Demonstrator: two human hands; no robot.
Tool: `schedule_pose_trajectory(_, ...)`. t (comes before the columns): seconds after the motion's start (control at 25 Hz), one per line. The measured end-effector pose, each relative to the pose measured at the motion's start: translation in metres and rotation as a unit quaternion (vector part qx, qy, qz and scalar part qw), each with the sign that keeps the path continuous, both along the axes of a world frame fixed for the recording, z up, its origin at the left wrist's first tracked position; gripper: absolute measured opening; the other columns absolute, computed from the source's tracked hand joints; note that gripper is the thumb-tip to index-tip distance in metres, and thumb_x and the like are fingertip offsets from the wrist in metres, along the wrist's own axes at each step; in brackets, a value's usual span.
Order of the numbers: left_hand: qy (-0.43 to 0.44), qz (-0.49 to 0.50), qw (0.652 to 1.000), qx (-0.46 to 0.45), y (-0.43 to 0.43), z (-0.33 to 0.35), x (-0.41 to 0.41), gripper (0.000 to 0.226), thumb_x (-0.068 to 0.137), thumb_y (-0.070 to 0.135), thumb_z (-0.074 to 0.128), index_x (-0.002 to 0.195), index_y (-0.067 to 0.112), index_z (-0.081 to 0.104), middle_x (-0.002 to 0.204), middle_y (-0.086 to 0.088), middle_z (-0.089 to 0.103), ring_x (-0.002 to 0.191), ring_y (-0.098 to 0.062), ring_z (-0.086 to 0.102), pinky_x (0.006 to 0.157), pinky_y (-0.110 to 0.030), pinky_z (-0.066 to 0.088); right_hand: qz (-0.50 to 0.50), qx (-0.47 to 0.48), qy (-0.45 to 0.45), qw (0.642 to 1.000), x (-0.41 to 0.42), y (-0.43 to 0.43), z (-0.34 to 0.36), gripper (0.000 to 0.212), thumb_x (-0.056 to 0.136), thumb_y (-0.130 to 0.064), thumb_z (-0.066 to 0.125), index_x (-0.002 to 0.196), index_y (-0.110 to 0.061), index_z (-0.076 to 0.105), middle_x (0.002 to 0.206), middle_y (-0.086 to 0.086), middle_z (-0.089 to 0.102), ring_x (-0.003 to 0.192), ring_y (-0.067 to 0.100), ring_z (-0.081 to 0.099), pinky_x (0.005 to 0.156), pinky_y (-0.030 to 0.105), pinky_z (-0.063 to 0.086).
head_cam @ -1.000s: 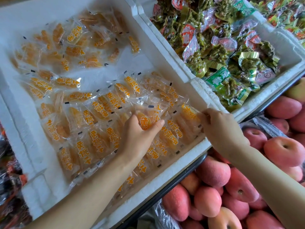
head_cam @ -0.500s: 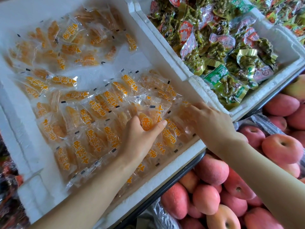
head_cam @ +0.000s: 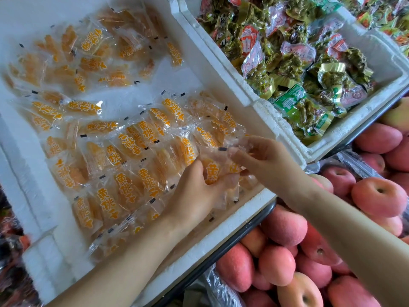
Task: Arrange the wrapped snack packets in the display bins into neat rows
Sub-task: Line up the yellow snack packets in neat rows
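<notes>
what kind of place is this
Most likely a market stall or shop display. Open white foam bins hold loose orange snack packets and green wrapped packets, and a heap of unpackaged red fruit sits right beside them.

Below and to the right of the grip runs a black metal shelf rail (head_cam: 221,252), slanting from the lower middle up towards the right edge. Past that rail, lower and farther right than the grip, lies a heap of round pink-red fruits (head_cam: 376,196), some with yellowish patches and a small dark stem hollow, packed touching one another. A crinkled clear plastic film (head_cam: 221,289) shows at the heap's near edge beneath the grip, and more of it just right of the grip. Far left of the grip, at the frame's edge, sits a blurred jumble of dark and red goods (head_cam: 11,240); what they are cannot be told. The light is bright, even and whitish, with soft shadows.
</notes>
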State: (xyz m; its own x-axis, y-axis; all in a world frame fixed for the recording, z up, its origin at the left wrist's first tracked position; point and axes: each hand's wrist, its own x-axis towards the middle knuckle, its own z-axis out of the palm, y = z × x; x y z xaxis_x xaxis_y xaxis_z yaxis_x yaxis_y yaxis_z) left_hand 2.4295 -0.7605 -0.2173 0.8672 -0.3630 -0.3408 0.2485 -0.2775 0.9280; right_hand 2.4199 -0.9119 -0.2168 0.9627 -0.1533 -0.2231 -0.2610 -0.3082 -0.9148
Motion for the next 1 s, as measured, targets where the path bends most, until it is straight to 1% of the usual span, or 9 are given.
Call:
schedule_pose_trajectory(0.08,-0.016,0.017,1.0,0.013,0.002,0.001,-0.001,0.039,0.081,0.045,0.062,0.103,0.013,0.06,0.08,-0.016,0.056,0.069,-0.021,0.054,0.063,-0.025,0.045,-0.028,0.006,0.005,1.0,0.007,-0.009,0.006,0.023,0.087,-0.023,0.063,0.095,-0.002,0.067,0.092,0.026,0.068,0.07,0.029,0.066,0.072,0.039,0.058)
schedule_pose_trajectory(0.2,0.02,0.079,0.997,0.015,0.01,0.004,0.004,0.04,0.092,0.045,0.055,0.099,0.006,0.056,0.078,-0.009,0.05,0.068,-0.018,0.052,0.056,-0.008,0.044,-0.042,-0.074,-0.027,0.996,0.016,-0.017,0.014,0.022,0.085,-0.022,0.066,0.093,-0.002,0.063,0.079,0.015,0.069,0.062,0.02,0.066,0.069,0.044,0.057)
schedule_pose_trajectory(0.28,0.031,0.098,0.995,0.002,0.016,0.001,0.01,0.05,0.087,0.049,0.055,0.102,0.002,0.056,0.084,-0.016,0.054,0.079,-0.034,0.058,0.079,-0.032,0.056,-0.062,-0.066,-0.035,0.995,0.02,-0.015,0.014,0.018,0.087,-0.021,0.065,0.096,-0.009,0.055,0.08,0.003,0.065,0.064,0.016,0.068,0.067,0.039,0.058)
schedule_pose_trajectory(0.36,0.008,0.105,0.994,0.01,0.021,0.002,0.014,0.052,0.087,0.047,0.056,0.096,-0.004,0.056,0.072,-0.007,0.051,0.066,-0.026,0.052,0.075,-0.041,0.054,-0.08,-0.056,-0.016,0.995,0.016,-0.009,0.009,0.018,0.091,-0.016,0.059,0.106,-0.014,0.048,0.09,0.0,0.059,0.07,0.015,0.068,0.067,0.034,0.058)
schedule_pose_trajectory(0.44,-0.022,0.099,0.994,0.029,0.025,0.005,0.015,0.039,0.094,0.035,0.056,0.075,0.0,0.053,0.054,0.008,0.041,0.053,-0.01,0.038,0.056,-0.027,0.04,-0.02,-0.189,0.023,0.982,0.004,-0.008,0.001,0.021,0.09,-0.015,0.056,0.11,-0.017,0.049,0.086,-0.007,0.056,0.076,0.019,0.064,0.071,0.036,0.054)
schedule_pose_trajectory(0.56,-0.028,0.082,0.996,0.023,0.03,0.006,0.014,0.036,0.093,0.027,0.055,0.079,-0.006,0.055,0.057,0.003,0.039,0.056,-0.012,0.037,0.058,-0.029,0.034,0.11,-0.355,0.085,0.924,-0.016,-0.008,-0.005,0.028,0.087,-0.03,0.061,0.111,-0.018,0.053,0.085,-0.013,0.052,0.093,0.02,0.059,0.08,0.032,0.046)
schedule_pose_trajectory(0.76,0.008,0.069,0.998,0.007,0.032,0.006,0.011,0.01,0.091,0.023,0.061,0.091,0.032,0.063,0.08,0.0,0.062,0.071,-0.013,0.058,0.072,-0.03,0.051,0.096,-0.377,0.043,0.92,-0.011,-0.001,-0.005,0.048,0.087,-0.042,0.06,0.126,-0.019,0.045,0.12,-0.003,0.052,0.112,0.019,0.051,0.088,0.036,0.045)
schedule_pose_trajectory(0.92,0.032,0.081,0.996,-0.023,0.032,0.004,0.009,0.019,0.086,0.015,0.067,0.105,0.021,0.065,0.077,0.0,0.061,0.063,-0.006,0.063,0.06,-0.018,0.053,0.105,-0.421,0.041,0.9,-0.011,-0.003,-0.008,0.041,0.087,-0.04,0.059,0.12,-0.018,0.051,0.117,-0.003,0.052,0.106,0.018,0.055,0.083,0.034,0.046)
schedule_pose_trajectory(1.0,0.044,0.085,0.995,-0.042,0.031,0.004,0.009,0.02,0.084,0.01,0.069,0.103,0.016,0.067,0.072,0.004,0.061,0.061,-0.005,0.062,0.062,-0.022,0.057,0.06,-0.321,-0.029,0.945,-0.014,0.0,-0.005,0.035,0.087,-0.042,0.057,0.113,-0.018,0.057,0.105,-0.005,0.059,0.093,0.014,0.059,0.08,0.03,0.046)
